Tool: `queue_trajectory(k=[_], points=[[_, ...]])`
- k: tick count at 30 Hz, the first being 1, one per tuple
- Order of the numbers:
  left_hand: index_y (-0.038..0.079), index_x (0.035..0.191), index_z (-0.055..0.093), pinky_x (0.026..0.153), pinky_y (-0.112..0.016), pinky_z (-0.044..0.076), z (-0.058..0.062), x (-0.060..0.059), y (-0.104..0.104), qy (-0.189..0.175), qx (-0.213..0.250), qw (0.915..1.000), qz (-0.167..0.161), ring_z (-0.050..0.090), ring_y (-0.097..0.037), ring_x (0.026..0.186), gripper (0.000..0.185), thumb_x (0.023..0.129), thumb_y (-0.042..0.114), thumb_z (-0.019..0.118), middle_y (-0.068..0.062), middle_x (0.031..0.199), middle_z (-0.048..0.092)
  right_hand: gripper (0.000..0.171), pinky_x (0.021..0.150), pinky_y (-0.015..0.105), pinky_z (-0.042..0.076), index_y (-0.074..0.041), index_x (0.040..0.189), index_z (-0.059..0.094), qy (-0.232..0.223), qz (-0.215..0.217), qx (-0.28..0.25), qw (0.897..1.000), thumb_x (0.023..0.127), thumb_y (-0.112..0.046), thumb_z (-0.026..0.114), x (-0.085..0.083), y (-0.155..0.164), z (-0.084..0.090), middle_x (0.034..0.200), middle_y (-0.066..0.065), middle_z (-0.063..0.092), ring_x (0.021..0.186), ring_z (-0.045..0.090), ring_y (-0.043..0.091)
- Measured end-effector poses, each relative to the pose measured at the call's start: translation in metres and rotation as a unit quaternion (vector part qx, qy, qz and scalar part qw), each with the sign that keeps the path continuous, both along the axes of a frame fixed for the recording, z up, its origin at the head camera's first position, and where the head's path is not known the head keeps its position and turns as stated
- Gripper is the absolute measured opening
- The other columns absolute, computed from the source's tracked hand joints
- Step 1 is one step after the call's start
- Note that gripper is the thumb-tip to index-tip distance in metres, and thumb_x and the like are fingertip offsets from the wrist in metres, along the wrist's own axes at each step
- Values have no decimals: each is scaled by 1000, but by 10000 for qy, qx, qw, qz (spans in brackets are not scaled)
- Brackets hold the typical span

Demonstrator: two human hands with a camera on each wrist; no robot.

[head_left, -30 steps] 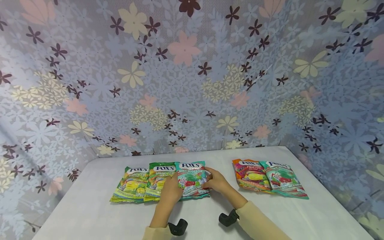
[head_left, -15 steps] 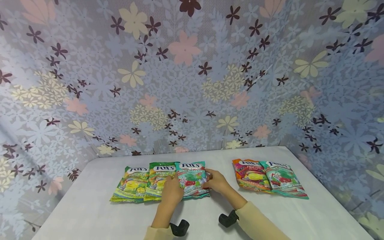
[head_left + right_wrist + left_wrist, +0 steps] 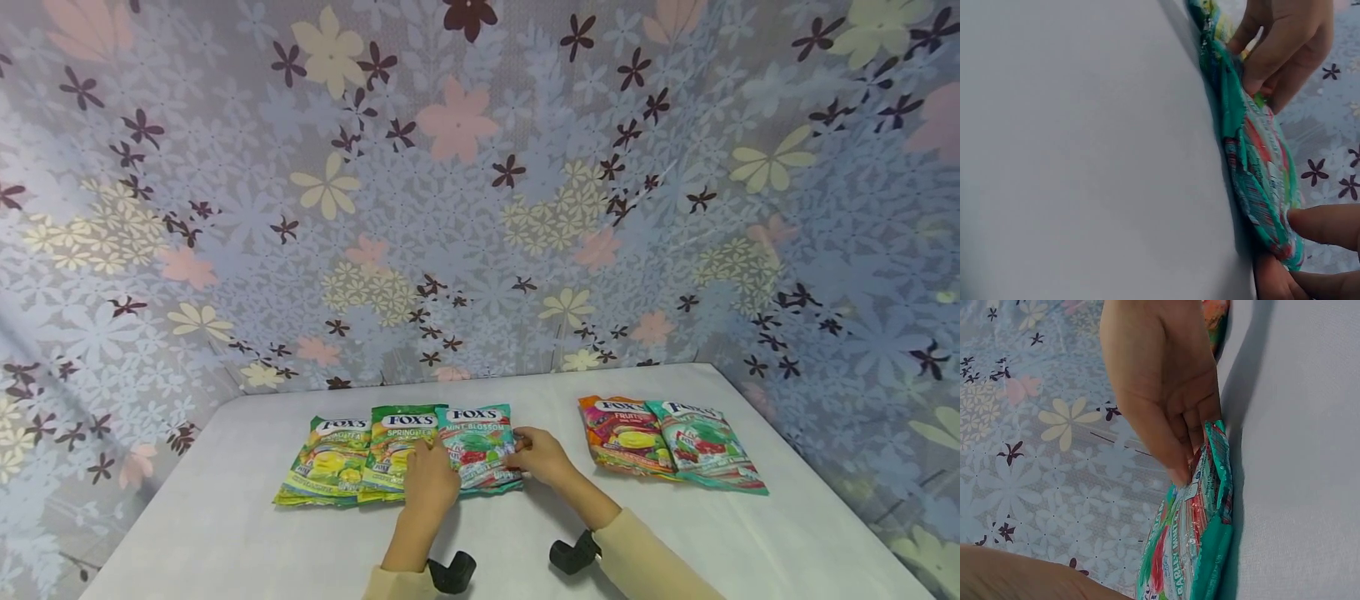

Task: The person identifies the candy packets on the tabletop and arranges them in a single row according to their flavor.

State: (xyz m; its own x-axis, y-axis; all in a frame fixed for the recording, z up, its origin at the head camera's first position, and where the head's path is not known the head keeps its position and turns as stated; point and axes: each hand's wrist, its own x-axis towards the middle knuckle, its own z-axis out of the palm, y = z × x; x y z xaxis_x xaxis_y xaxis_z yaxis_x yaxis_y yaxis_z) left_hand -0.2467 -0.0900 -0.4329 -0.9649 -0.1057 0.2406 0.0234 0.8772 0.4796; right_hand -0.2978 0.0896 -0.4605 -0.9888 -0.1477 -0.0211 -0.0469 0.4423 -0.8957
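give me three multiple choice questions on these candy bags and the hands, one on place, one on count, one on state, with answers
1. Where does the teal mint blossom bag lie?
A. at the right end of the row of three bags
B. alone at the table's far right corner
C. under the orange bag

2. How many candy bags are on the table?
A. three
B. five
C. seven

3. What are the hands doing?
A. both rest flat on bare table
B. both hold the mint blossom bag by its edges
C. the right hand lifts the orange bag

Answers
1. A: it overlaps the green spring tea bag on its left.
2. B: three lie in the left row, two in the right pair with the orange bag.
3. B: the left hand and right hand pinch its opposite edges.
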Motion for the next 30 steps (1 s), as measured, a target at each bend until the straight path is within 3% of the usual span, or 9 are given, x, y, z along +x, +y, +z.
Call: queue_trajectory(k=[7,12,16,19,25,30], points=[[-17,123,54,85,-52,48,-1,1,-2,60,8,9999,138,54,-46,98,54,75,-2,74,-35,112,53,54,77,37,56,17,132,44,-301,361,-962,9942,87,-3,65,14,17,1,102,17,62,91,62,23],[-15,123,55,86,-53,47,1,0,3,299,377,9987,180,53,-45,100,46,81,-2,68,-34,109,53,56,82,41,55,17,136,36,-648,742,-1423,9849,92,-6,61,32,43,9,108,21,58,101,61,32],[-13,119,58,85,-56,46,0,-2,18,423,736,9961,-240,53,-47,101,43,83,5,70,-33,111,54,60,87,42,52,16,139,31,-799,799,-1531,9817,95,-11,60,47,73,18,115,23,54,106,60,36],[-12,120,59,85,-57,46,1,-1,40,312,950,9925,-705,54,-48,102,45,82,9,72,-32,111,56,62,90,41,51,14,142,29,-878,717,-1609,9805,96,-15,59,58,97,26,122,27,52,109,58,37],[-9,114,62,72,-40,52,11,5,84,-248,1471,9718,-1826,61,-30,86,36,85,10,70,-18,91,62,63,90,43,51,11,143,31,-921,349,-1524,9834,97,-23,59,77,140,36,131,28,49,109,59,36],[-2,112,66,68,-30,49,20,3,113,-493,1583,9625,-2149,58,-20,80,30,86,13,70,-11,89,61,65,91,41,50,9,146,22,-841,-167,-1387,9866,99,-21,56,86,175,37,129,25,52,110,59,31]])
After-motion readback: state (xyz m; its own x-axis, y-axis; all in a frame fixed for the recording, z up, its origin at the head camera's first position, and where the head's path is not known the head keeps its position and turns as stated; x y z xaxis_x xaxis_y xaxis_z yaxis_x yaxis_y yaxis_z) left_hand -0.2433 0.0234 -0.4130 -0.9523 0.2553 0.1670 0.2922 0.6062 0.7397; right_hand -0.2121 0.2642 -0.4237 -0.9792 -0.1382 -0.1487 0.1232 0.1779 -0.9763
